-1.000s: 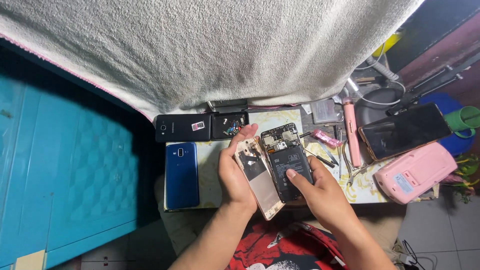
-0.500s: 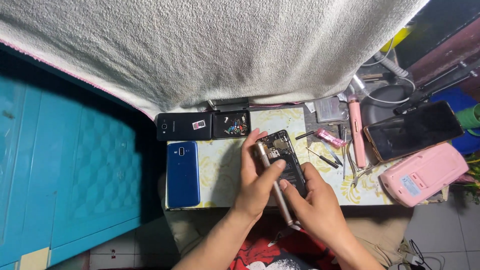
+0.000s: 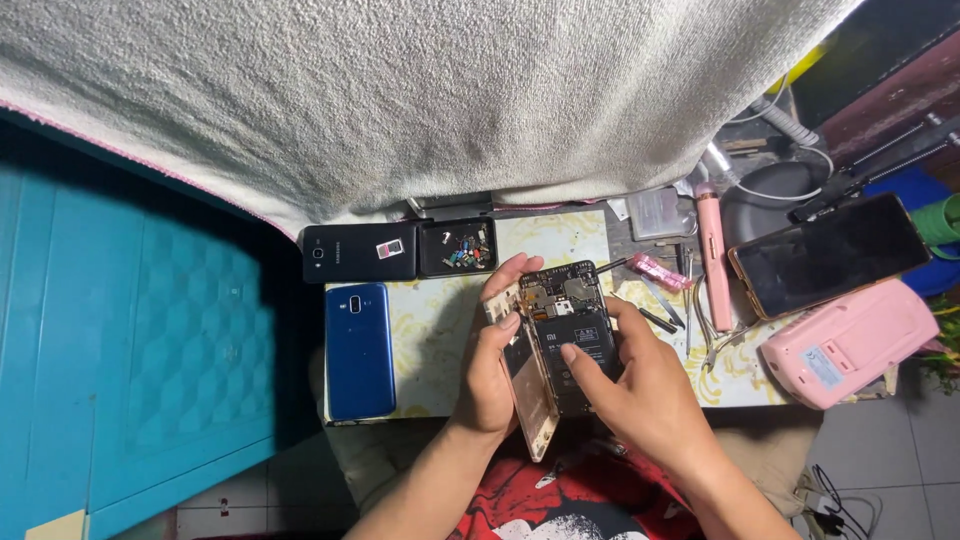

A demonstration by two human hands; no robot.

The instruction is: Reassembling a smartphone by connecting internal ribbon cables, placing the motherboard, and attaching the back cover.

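My left hand (image 3: 492, 375) holds a gold-coloured phone back cover (image 3: 530, 400), tilted away from the phone body. My right hand (image 3: 630, 385) grips the opened black phone (image 3: 572, 325), whose battery and circuit board show; its fingers rest on the battery. Both hands hover over the front edge of a small patterned work mat (image 3: 440, 330). The cover still touches the phone along the left side.
A blue phone (image 3: 358, 350) lies left on the mat, a black phone (image 3: 358, 253) and a small parts tray (image 3: 458, 248) behind it. Tweezers and tools (image 3: 690, 300), a pink tool (image 3: 712, 255), a dark phone (image 3: 828, 255) and a pink case (image 3: 850, 345) sit right. A white towel (image 3: 450, 90) hangs above.
The gold back cover has swung back out to the left of the phone after being pressed nearly edge-on against it half a second ago. Both hands stay over the mat's front edge.
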